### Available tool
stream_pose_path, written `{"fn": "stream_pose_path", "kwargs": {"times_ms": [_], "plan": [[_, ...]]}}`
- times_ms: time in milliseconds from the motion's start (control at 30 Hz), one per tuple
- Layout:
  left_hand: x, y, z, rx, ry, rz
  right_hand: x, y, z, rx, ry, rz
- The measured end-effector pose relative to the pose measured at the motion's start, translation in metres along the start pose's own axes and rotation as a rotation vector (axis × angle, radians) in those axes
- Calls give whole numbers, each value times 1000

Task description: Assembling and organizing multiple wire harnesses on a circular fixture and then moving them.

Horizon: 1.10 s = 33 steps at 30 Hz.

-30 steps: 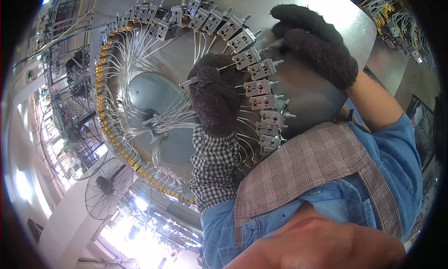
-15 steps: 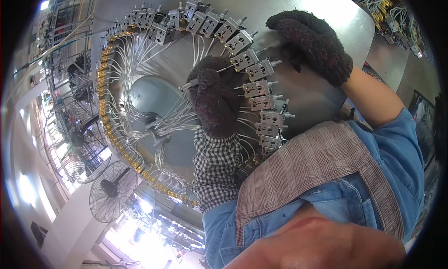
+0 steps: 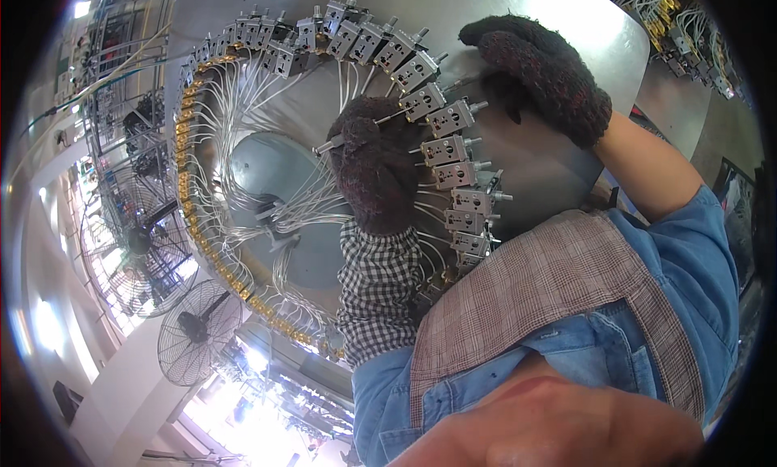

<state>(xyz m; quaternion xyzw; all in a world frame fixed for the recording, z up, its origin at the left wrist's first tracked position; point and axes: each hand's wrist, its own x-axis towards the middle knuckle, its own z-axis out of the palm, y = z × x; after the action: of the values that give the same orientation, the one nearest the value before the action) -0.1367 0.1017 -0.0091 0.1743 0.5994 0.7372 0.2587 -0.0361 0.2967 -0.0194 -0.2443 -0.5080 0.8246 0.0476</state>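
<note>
My left hand [image 3: 376,171], in a dark knitted glove, is closed over the inner side of a ring of small metal switch-like blocks [image 3: 447,150]. A thin metal rod [image 3: 392,116] sticks out of its fingers toward one block [image 3: 423,103], and a pale cylindrical end [image 3: 330,145] shows on the glove's other side. I cannot make out whether these are one piece. Outside the ring, my right hand [image 3: 542,78], gloved alike, has its fingers stretched out to the left near the threaded stem of that block. Its palm side is hidden.
White wires [image 3: 312,212] run from the ring's middle to brass-coloured fittings [image 3: 187,135] along the left rim. A round grey plate [image 3: 267,163] lies inside, on a shiny metal table [image 3: 583,18]. More wired parts [image 3: 680,42] lie far right. Fans [image 3: 194,328] stand left.
The whole view has shifted slightly, with the ring a little farther right. Both hands keep nearly the same places and poses against the blocks.
</note>
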Motion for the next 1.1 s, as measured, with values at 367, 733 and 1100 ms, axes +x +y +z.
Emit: {"fn": "stream_pose_path", "kwargs": {"times_ms": [367, 733, 1100], "plan": [[0, 0, 0, 6, -22, -15, -6, 0, -3, -274, 7, -361], [3, 6, 5, -59, 25, -82, 1, 9, -7, -249, -28, -262], [2, 1, 4, 156, 21, 31, -4, -6, -3, -146, -14, -60]]}}
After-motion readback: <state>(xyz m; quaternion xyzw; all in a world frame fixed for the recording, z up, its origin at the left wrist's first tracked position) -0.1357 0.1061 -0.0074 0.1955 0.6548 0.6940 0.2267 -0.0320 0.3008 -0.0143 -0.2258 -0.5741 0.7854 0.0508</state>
